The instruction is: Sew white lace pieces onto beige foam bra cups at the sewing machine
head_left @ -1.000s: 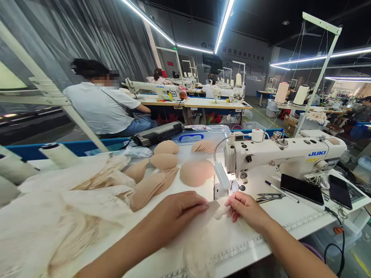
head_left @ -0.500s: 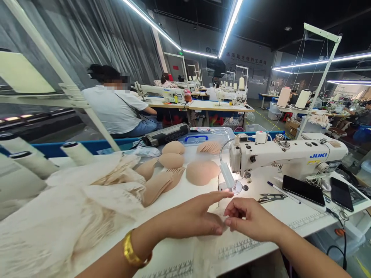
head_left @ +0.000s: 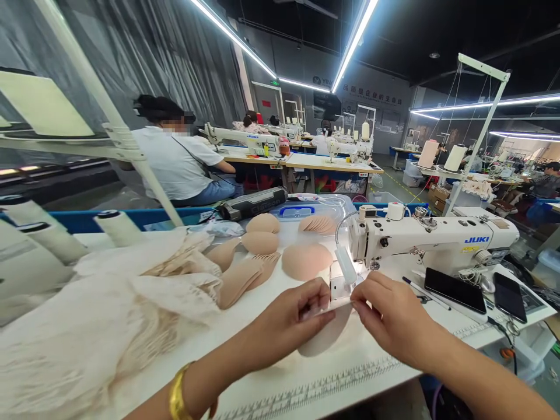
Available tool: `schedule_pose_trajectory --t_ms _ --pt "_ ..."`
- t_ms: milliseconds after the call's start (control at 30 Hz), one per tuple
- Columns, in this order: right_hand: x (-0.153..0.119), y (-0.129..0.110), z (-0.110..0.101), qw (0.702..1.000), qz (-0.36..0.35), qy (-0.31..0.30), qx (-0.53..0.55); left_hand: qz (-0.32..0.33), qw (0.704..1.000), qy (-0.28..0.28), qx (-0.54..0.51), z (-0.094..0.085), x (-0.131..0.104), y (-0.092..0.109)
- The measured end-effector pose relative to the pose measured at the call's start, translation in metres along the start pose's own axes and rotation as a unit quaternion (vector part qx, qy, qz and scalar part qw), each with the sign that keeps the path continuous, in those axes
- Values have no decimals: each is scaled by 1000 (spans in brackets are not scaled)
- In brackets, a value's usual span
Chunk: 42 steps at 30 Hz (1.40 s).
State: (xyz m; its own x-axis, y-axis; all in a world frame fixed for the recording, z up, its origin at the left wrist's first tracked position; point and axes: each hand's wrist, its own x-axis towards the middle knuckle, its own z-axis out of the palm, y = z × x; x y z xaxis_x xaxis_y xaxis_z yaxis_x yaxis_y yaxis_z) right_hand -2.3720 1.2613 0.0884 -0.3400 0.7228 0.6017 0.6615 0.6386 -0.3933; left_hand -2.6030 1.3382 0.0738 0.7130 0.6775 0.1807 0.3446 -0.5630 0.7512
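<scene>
My left hand (head_left: 286,318) and my right hand (head_left: 387,315) each pinch one end of a thin pale strip of fabric (head_left: 338,307), stretched between them just in front of the needle of the white sewing machine (head_left: 437,242). Under the strip a pale fabric piece (head_left: 326,335) lies on the white table (head_left: 306,385). A gold bangle (head_left: 177,396) is on my left wrist. The machine's small lamp (head_left: 346,265) lights the spot.
Tan bra pads (head_left: 306,261) lie in stacks behind my hands, a heap of cream fabric (head_left: 100,315) at left. Two phones (head_left: 455,287) and a pen lie right of the machine. A person in a white shirt (head_left: 175,157) sits at the neighbouring row of machines.
Both hands have risen toward the needle and now hold the strip taut between them; half a second ago my left hand lay flat with a finger extended.
</scene>
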Motion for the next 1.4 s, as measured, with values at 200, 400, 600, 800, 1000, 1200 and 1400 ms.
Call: schedule_pose_trajectory --t_ms 200,400,600,800,1000,1200,1400 --pt "-25 36 70 987 -77 13 -138 244 875 183 376 8 -18 -42" --pt "-42 98 97 970 -133 -159 -127 180 902 -12 393 39 -23 -68" --pt "-28 133 87 964 -167 -175 -114 154 887 -63 432 45 17 -60" --pt "-30 137 78 972 -147 -151 -108 170 915 -28 366 56 24 -77" --pt "-35 126 68 978 -133 -138 -79 201 940 55 270 70 17 -103" --pt "-33 126 63 981 -130 -134 -53 210 939 57 267 71 18 -100" --pt "-34 127 61 982 -112 -147 -47 213 939 70 261 75 20 -98"
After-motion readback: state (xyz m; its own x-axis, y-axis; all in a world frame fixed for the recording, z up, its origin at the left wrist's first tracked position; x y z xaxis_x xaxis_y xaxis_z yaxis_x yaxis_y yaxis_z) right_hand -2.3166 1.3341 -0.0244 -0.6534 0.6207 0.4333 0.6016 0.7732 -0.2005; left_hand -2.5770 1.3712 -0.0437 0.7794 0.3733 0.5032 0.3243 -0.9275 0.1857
